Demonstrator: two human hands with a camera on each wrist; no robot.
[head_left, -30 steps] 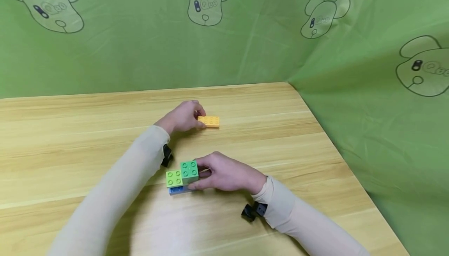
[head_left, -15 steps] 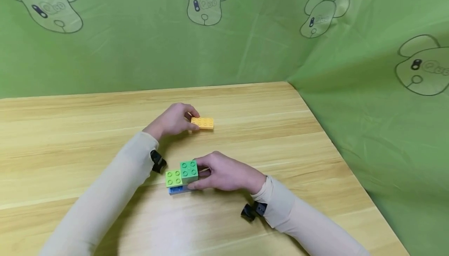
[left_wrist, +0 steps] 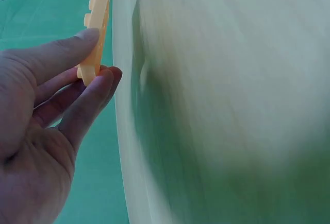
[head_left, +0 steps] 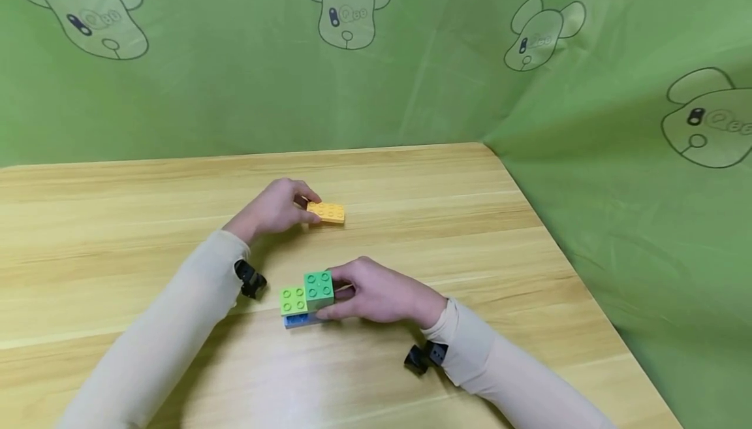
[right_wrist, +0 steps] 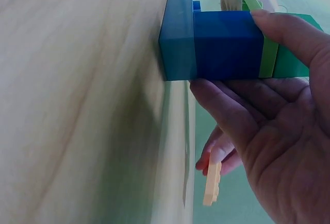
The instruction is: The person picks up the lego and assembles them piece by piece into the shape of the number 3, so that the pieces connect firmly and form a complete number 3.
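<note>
My left hand [head_left: 273, 208] pinches one end of a thin yellow-orange toy building brick [head_left: 330, 213] between thumb and fingers. In the left wrist view the flat brick [left_wrist: 99, 15] appears a little above the tabletop, its studs turned toward the left. Nearer to me, my right hand [head_left: 380, 290] grips a stack of bricks from the right side. A green brick [head_left: 319, 290] tops it, above a lime green plate [head_left: 292, 300] that juts out leftward. Below them, the right wrist view shows a dark blue brick [right_wrist: 227, 44] and a lighter blue base brick [right_wrist: 178, 38] at the table.
The wood-grain table [head_left: 440, 233] reaches back to a green curtain [head_left: 235, 89] with printed mouse-like heads. That curtain also runs along the table's right edge. A black wrist camera [head_left: 249, 279] hangs at the left cuff, another camera [head_left: 424, 357] at the right.
My left hand has drawn the yellow-orange brick leftward and slightly toward me. My right hand and the stack have stayed in place. The head view has tipped very slightly.
</note>
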